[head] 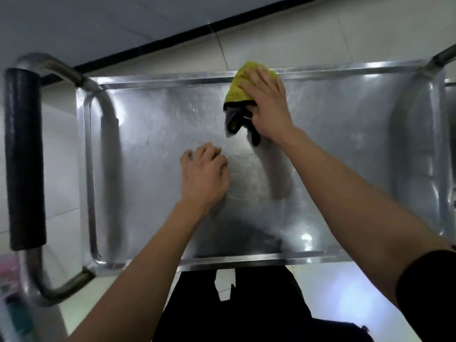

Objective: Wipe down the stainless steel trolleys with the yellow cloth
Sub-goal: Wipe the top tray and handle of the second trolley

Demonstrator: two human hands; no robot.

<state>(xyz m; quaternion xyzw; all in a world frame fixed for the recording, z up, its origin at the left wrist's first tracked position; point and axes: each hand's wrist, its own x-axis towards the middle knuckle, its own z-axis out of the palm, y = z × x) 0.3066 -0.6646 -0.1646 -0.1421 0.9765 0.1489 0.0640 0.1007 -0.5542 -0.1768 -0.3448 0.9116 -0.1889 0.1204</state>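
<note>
A stainless steel trolley (pixel 153 134) fills the view, its flat top tray seen from above. The yellow cloth (pixel 240 88), with a grey and black edge, lies at the tray's far rim. My right hand (pixel 267 104) lies flat on the cloth with fingers spread, pressing it to the steel. My left hand (pixel 206 174) rests on the middle of the tray with fingers curled under, holding nothing.
The trolley's push handle (pixel 23 154), with a black grip, stands at the left. A second trolley's edge (pixel 450 82) shows at far right. A black skirting strip (pixel 148 49) runs along the wall behind. Blurred coloured objects (pixel 9 292) sit low left.
</note>
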